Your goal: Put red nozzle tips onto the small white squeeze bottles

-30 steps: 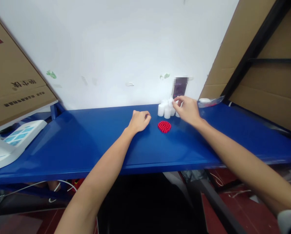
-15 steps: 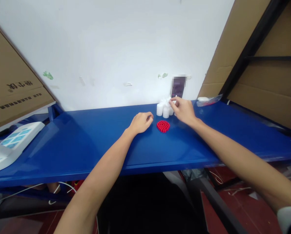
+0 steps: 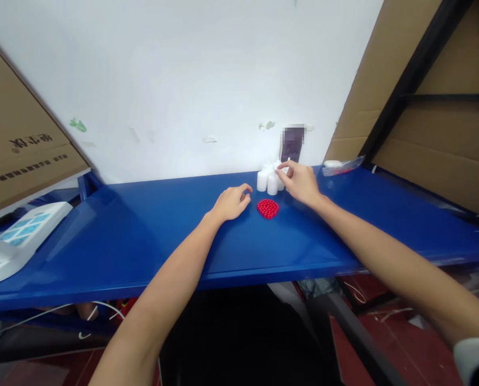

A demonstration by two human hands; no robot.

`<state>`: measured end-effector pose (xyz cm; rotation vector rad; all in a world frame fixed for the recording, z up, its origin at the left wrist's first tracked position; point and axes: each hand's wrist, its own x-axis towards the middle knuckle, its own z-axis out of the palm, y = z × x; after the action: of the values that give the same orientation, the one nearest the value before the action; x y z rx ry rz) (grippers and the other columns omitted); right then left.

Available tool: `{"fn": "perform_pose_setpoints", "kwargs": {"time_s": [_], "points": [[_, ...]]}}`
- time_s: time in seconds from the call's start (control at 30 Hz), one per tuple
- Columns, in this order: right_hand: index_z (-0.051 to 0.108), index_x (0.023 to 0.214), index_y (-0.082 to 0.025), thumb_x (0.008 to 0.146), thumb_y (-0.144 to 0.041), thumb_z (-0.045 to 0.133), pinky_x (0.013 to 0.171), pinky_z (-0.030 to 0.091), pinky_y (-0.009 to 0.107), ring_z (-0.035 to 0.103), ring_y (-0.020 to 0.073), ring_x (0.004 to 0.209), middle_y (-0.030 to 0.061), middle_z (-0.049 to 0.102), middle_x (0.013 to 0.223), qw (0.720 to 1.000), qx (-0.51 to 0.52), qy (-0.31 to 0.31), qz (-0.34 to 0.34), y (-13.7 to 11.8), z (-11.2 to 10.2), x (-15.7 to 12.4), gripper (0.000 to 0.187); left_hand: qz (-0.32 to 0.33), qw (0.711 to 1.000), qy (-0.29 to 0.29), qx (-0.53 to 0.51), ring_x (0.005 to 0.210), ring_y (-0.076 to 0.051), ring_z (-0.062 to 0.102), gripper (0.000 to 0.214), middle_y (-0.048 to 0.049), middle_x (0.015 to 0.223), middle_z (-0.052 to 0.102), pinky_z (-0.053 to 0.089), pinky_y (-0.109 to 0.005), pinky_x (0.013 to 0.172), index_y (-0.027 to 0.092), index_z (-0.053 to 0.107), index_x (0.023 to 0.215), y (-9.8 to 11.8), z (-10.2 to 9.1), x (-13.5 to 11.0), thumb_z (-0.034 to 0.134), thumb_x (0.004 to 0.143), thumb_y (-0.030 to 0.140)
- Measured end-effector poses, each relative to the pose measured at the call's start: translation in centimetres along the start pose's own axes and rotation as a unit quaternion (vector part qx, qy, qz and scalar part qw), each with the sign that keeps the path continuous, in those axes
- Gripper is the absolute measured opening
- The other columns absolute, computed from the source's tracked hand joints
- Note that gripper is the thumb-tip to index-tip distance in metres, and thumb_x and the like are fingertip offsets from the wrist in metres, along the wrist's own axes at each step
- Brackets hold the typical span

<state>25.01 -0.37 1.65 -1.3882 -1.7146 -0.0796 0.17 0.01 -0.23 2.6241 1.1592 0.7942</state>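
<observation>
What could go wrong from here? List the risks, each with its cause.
1. The containers stand closely grouped, with the fingers of the right hand right beside them; a nudge might topple one.
2. The red beads look loose on the table; the left hand, close by, could scatter them.
3. The phone stands upright just behind the containers, so a bump might knock it over.

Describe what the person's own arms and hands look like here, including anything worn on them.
Both the left hand and the right hand are ungloved, and no watch or bracelet shows on either wrist. The left forearm shows no sleeve. Beside the right arm, a pale, whitish edge, apparently a sleeve, enters the lower corner.
</observation>
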Motion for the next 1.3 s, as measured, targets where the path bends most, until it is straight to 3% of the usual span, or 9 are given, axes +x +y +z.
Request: {"fn": "perform_pose_setpoints", "kwargs": {"time_s": [0.13,0.3,0.6,0.8,1.0,1.13,1.3], "points": [[0.073,0.085,-0.022,0.081,-0.046,0.07,0.065,0.043,0.033,0.058,0.0192,0.059,-0.0003,0.061,0.06,0.998,0.045,0.048,0.013,-0.5,-0.4,-0.1,0.025,0.002,1.0,-0.009,0.015,0.072,-0.021,0.065,0.031,-0.0037,0.081,0.072,0.05,-0.033,0.073,0.021,0.071,0.109,-0.1,0.0,0.1,0.045,0.092,0.025],[0.072,0.085,-0.02,0.072,-0.048,0.076,0.064,0.045,0.034,0.055,0.0182,0.055,-0.0018,0.057,0.057,0.996,0.074,0.032,0.041,-1.1,-0.6,-0.2,0.031,0.005,1.0,-0.018,0.018,0.075,-0.021,0.066,0.03,-0.0054,0.088,0.075,0.05,-0.034,0.074,0.02,0.073,0.104,0.2,-0.1,0.1,0.046,0.091,0.024],[0.068,0.082,-0.021,0.071,-0.045,0.074,0.063,0.044,0.036,0.053,0.0186,0.054,-0.0019,0.054,0.054,0.992,0.111,0.023,0.048,-1.3,-0.6,-0.6,0.028,0.023,0.998,-0.048,0.022,0.069,-0.02,0.062,0.031,-0.0043,0.08,0.072,0.047,-0.032,0.069,0.021,0.074,0.099,1.5,-0.4,-0.1,0.045,0.092,0.028],[0.067,0.082,-0.02,0.083,-0.04,0.058,0.062,0.04,0.035,0.053,0.0189,0.056,-0.0003,0.055,0.055,0.99,0.125,0.034,0.058,-0.8,0.2,-0.5,0.022,0.02,0.998,-0.052,0.02,0.067,-0.019,0.059,0.03,-0.0037,0.078,0.07,0.044,-0.031,0.067,0.02,0.074,0.096,1.5,-0.3,0.0,0.046,0.092,0.029],[0.07,0.109,-0.018,0.084,-0.029,0.056,0.07,0.042,0.036,0.056,0.0197,0.06,0.0004,0.062,0.062,0.993,0.099,-0.051,0.037,-1.0,0.9,-0.5,0.03,-0.043,0.997,-0.061,0.015,0.069,-0.018,0.059,0.032,-0.0035,0.082,0.07,0.04,-0.03,0.065,0.021,0.07,0.097,1.7,0.2,0.2,0.047,0.096,0.042],[0.067,0.12,-0.017,0.085,-0.028,0.055,0.072,0.045,0.036,0.058,0.0206,0.06,-0.0009,0.06,0.06,0.988,0.127,-0.082,0.043,-0.8,1.4,-0.7,0.039,-0.072,0.994,-0.072,0.027,0.071,-0.019,0.058,0.04,-0.0039,0.079,0.068,0.036,-0.03,0.064,0.021,0.065,0.085,2.2,0.5,0.5,0.047,0.096,0.054],[0.07,0.105,-0.019,0.086,-0.029,0.052,0.064,0.042,0.035,0.055,0.0193,0.056,-0.0009,0.059,0.059,0.982,0.147,-0.1,0.06,-0.6,1.6,-0.6,0.029,-0.087,0.992,-0.083,0.024,0.07,-0.019,0.057,0.042,-0.0043,0.077,0.066,0.035,-0.03,0.065,0.02,0.061,0.077,2.6,0.5,0.7,0.051,0.093,0.057]]}}
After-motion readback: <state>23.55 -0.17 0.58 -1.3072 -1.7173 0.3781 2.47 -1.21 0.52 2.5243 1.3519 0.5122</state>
